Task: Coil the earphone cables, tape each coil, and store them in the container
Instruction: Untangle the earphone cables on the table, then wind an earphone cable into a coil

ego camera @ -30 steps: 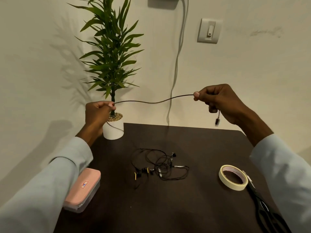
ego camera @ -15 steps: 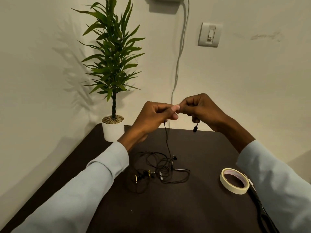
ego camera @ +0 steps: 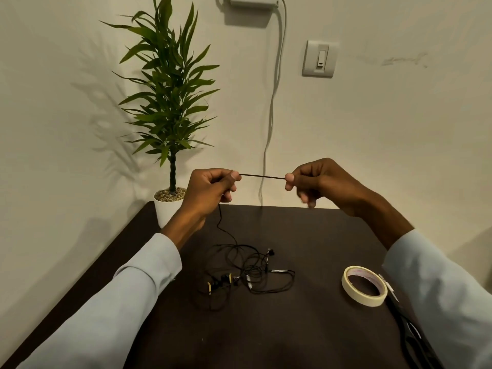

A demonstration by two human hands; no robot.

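A thin black earphone cable [ego camera: 262, 177] is stretched level between my two hands, held above the far part of the dark table [ego camera: 266, 328]. My left hand [ego camera: 210, 187] pinches one end of that stretch, and my right hand [ego camera: 316, 182] pinches the other. From my left hand the cable hangs down to a loose tangle of earphones [ego camera: 247, 275] lying in the middle of the table. The pink container is hidden behind my left sleeve.
A roll of cream masking tape [ego camera: 364, 285] lies flat at the right, with black scissors [ego camera: 407, 328] beside it near the table's right edge. A potted plant [ego camera: 170, 203] stands at the far left corner against the wall.
My hands met at the middle half a second ago and have now drawn apart, pulling a short length of cable taut between them.
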